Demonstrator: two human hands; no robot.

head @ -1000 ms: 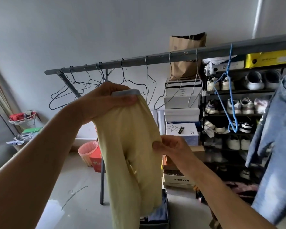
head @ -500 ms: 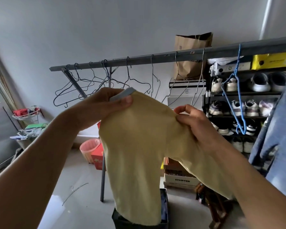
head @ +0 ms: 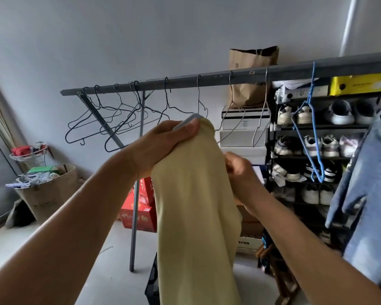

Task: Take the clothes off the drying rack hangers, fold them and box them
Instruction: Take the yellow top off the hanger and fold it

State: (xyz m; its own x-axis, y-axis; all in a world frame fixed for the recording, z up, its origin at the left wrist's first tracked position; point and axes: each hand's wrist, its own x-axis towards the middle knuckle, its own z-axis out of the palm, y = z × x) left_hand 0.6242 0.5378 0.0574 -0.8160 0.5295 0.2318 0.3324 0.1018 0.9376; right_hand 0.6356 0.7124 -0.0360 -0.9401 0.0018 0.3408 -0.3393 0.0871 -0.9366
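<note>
— Left hand [head: 163,148]?
— Raised in front of the drying rack rail [head: 185,81], fingers curled tight, gripping the top of the pale yellow garment [head: 194,205] at its grey-trimmed edge, thumb pressed over the trim.
— Right hand [head: 240,172]?
— Below the rail and just right of the garment, fingers bent against the cloth's right edge; blurred, so cannot tell whether pinching or only pressing.
— Garment itself?
— Hanging straight down from the left grip, well below the rail, lower end running out of the bottom of the view. Left edge fairly straight, right edge bulging toward the right hand. Dark box [head: 152,282] on the floor directly under it, only its left rim showing.
— Along the rail?
— Bare black wire hangers [head: 101,126] bunched toward its left end, pale wire hangers [head: 260,126] further right, a blue hanger [head: 312,137] beyond those. Denim garment [head: 370,194] hanging below the rail's far right end, close beside the right forearm.
— Open room?
— Bare floor [head: 101,249] below the rail's left half, around the grey upright post [head: 136,194]. Red cartons [head: 139,210] behind the post. Tighter on the right: shoe shelf [head: 317,155] behind the rail, stacked white boxes [head: 242,133] and a brown paper bag [head: 251,80] beside it.
</note>
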